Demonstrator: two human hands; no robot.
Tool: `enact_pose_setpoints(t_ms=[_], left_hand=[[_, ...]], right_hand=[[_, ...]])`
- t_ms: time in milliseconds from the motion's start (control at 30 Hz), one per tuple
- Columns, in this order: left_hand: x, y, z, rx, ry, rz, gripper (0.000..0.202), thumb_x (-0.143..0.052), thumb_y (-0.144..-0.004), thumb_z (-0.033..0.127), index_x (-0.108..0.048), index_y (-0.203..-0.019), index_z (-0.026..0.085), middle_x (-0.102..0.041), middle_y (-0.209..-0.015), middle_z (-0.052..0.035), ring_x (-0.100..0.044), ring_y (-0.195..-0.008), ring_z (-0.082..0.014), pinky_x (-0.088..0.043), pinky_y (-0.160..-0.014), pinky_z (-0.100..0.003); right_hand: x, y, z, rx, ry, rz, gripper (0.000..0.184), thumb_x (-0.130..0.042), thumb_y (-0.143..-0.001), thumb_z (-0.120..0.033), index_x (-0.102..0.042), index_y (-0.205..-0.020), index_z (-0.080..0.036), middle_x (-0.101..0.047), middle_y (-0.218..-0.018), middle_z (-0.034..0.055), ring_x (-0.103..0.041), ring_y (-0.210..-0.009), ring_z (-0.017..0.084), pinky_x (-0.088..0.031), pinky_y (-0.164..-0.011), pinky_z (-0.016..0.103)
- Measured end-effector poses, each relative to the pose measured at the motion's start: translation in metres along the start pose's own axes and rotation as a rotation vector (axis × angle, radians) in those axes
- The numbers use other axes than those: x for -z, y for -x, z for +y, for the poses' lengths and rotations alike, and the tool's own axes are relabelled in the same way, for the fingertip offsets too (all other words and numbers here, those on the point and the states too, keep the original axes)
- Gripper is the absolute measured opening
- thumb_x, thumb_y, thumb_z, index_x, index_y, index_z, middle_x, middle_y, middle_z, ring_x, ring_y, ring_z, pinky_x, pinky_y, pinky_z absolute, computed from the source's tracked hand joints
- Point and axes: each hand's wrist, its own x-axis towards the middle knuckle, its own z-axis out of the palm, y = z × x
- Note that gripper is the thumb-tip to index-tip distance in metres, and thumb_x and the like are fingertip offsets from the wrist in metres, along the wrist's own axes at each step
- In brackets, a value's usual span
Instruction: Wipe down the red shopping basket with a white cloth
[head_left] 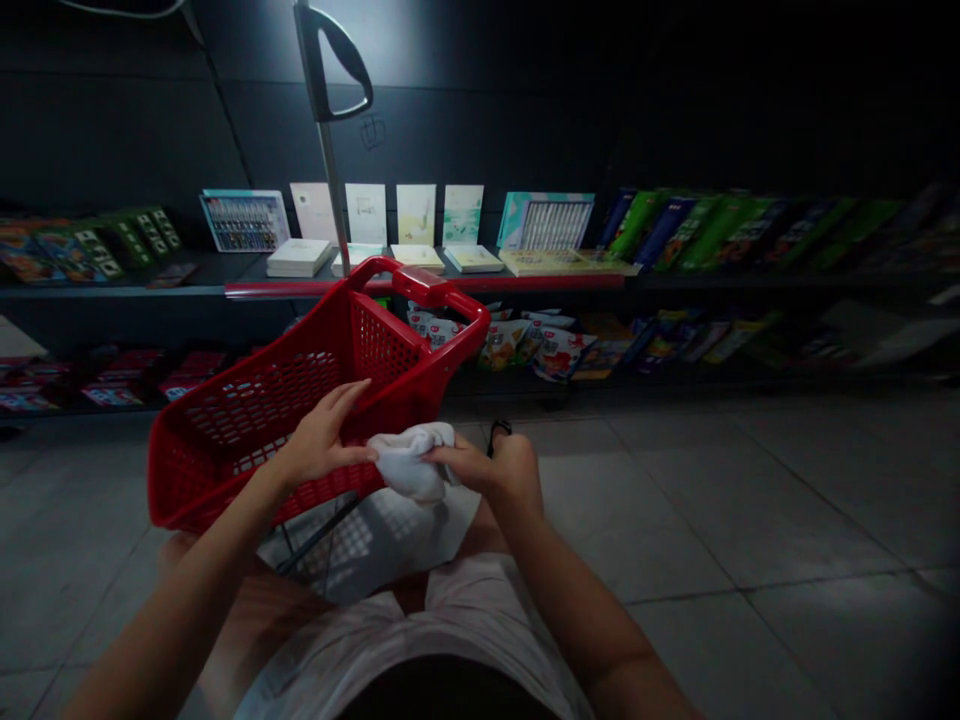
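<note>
A crumpled white cloth (pixel 409 464) is bunched up in front of my lap. My right hand (pixel 466 463) is closed around its right side, thumb laid over the fabric. At the cloth's left edge is my left hand (pixel 324 437), its fingers stretched out and apart over the near side of the red shopping cart (pixel 409 398). The left thumb tip touches the cloth or lies right at it. Through its mesh the cart's basket shows no goods. It stands tilted in view just beyond both hands, its red handle toward the shelves.
Dark shelves run across the back. Booklets (pixel 366 212) stand on the upper one beside green and blue packs (pixel 660 232); snack bags (pixel 561 350) lie below. A metal pole with a black loop grip (pixel 319 65) rises behind the cart. Grey floor tiles (pixel 675 500) extend right.
</note>
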Motion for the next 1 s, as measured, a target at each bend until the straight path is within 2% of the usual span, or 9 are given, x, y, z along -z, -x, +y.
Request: enact_pose_setpoints(t_ms=[100, 167, 233, 367, 467, 567, 700, 833, 1000], left_hand=[[-0.002, -0.002, 0.024, -0.121, 0.180, -0.058, 0.065, -0.070, -0.068, 0.053, -0.058, -0.121, 0.019, -0.049, -0.137, -0.0137, -0.043, -0.128, -0.0301, -0.032, -0.109, -0.042], [-0.007, -0.002, 0.039, -0.053, 0.335, -0.035, 0.041, -0.065, -0.075, 0.041, -0.062, -0.109, 0.017, -0.063, -0.117, -0.0109, -0.057, -0.108, -0.0248, -0.043, -0.096, -0.038], [-0.012, -0.001, 0.048, 0.088, 0.502, 0.034, 0.032, -0.059, -0.076, 0.033, -0.060, -0.103, 0.016, -0.067, -0.099, -0.0071, -0.061, -0.086, -0.0187, -0.049, -0.079, -0.031], [-0.018, 0.003, 0.054, 0.282, 0.695, 0.086, 0.027, -0.056, -0.071, 0.033, -0.053, -0.094, 0.018, -0.063, -0.087, -0.0016, -0.056, -0.072, -0.0138, -0.044, -0.062, -0.024], [-0.018, 0.002, 0.055, 0.338, 0.844, 0.069, 0.040, -0.048, -0.073, 0.039, -0.051, -0.107, 0.018, -0.064, -0.096, -0.0046, -0.058, -0.079, -0.0168, -0.046, -0.066, -0.027], [-0.019, -0.003, 0.058, 0.274, 1.051, 0.002, 0.053, -0.043, -0.076, 0.049, -0.051, -0.115, 0.014, -0.064, -0.104, -0.0093, -0.060, -0.089, -0.0207, -0.048, -0.074, -0.030], [-0.026, -0.009, 0.059, 0.280, 1.037, -0.080, 0.041, -0.066, -0.069, 0.041, -0.062, -0.097, 0.012, -0.066, -0.086, -0.0041, -0.058, -0.074, -0.0153, -0.044, -0.066, -0.024], [-0.037, -0.007, 0.054, 0.297, 1.023, -0.200, 0.029, -0.069, -0.065, 0.030, -0.064, -0.086, 0.011, -0.061, -0.071, 0.0011, -0.053, -0.061, -0.0107, -0.040, -0.057, -0.021], [-0.044, -0.002, 0.052, 0.198, 0.923, -0.295, 0.026, -0.065, -0.065, 0.020, -0.063, -0.090, 0.013, -0.062, -0.076, 0.0020, -0.055, -0.071, -0.0129, -0.045, -0.066, -0.023]], right_hand=[[0.009, 0.007, -0.027, -0.048, -0.051, -0.125, 0.031, -0.068, -0.071, -0.027, -0.067, -0.102, -0.021, -0.069, -0.095, 0.0001, -0.063, -0.083, 0.016, -0.053, -0.076, 0.028], [0.015, 0.006, -0.042, 0.005, -0.027, -0.144, 0.026, -0.067, -0.075, -0.032, -0.067, -0.099, -0.023, -0.068, -0.091, 0.0008, -0.063, -0.081, 0.017, -0.052, -0.073, 0.029], [0.021, 0.005, -0.053, 0.086, 0.010, -0.151, 0.025, -0.063, -0.079, -0.038, -0.067, -0.097, -0.022, -0.067, -0.089, 0.0014, -0.062, -0.081, 0.017, -0.051, -0.073, 0.028], [0.029, 0.006, -0.068, 0.166, 0.108, -0.069, 0.032, -0.057, -0.082, -0.048, -0.061, -0.092, -0.018, -0.059, -0.081, -0.0010, -0.055, -0.072, 0.011, -0.045, -0.065, 0.019], [0.026, 0.012, -0.079, 0.205, 0.170, 0.015, 0.031, -0.056, -0.083, -0.048, -0.057, -0.082, -0.018, -0.052, -0.073, -0.0026, -0.049, -0.065, 0.009, -0.040, -0.058, 0.018], [0.020, 0.018, -0.091, 0.327, 0.306, 0.052, 0.028, -0.056, -0.084, -0.044, -0.058, -0.079, -0.017, -0.052, -0.077, -0.0008, -0.049, -0.069, 0.009, -0.039, -0.061, 0.019], [0.015, 0.022, -0.102, 0.375, 0.457, -0.026, 0.039, -0.051, -0.088, -0.048, -0.059, -0.067, -0.015, -0.050, -0.072, 0.0002, -0.047, -0.065, 0.009, -0.037, -0.058, 0.021], [0.019, 0.022, -0.105, 0.391, 0.405, -0.066, 0.050, -0.039, -0.093, -0.052, -0.064, -0.074, -0.013, -0.057, -0.084, 0.0049, -0.054, -0.076, 0.012, -0.043, -0.070, 0.024], [0.024, 0.026, -0.112, 0.437, 0.433, -0.114, 0.045, -0.043, -0.091, -0.051, -0.066, -0.079, -0.015, -0.061, -0.102, 0.0077, -0.056, -0.095, 0.016, -0.043, -0.085, 0.027]])
